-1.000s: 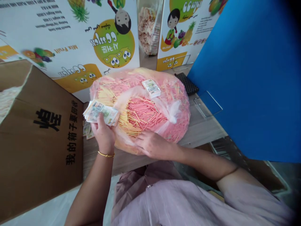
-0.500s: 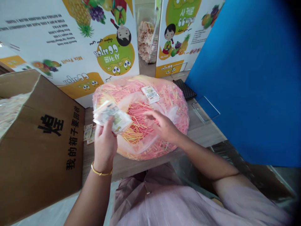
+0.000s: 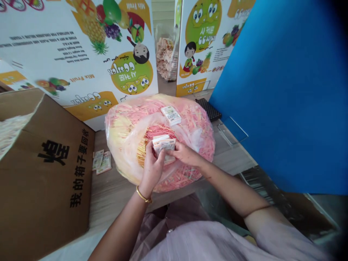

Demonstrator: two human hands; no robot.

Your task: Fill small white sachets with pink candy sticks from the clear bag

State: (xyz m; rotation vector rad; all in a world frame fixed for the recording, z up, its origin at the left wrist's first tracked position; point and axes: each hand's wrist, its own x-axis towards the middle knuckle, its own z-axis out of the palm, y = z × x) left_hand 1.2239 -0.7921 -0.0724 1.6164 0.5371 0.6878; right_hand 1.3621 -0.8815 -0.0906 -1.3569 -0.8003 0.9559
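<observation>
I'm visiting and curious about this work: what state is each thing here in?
Left hand: gripping printed packets
Right hand: pinching the same packets
Plastic bag: open, full of pink and yellow sticks
Packet stack: lying on the bag
Cardboard box: open, pale material showing inside

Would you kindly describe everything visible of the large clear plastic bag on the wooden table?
The large clear plastic bag is rounded, packed with thin pink and yellow sticks. It lies on a wooden tabletop. A small printed packet rests on top, and the left hand and right hand hold a second packet over its middle.
</observation>
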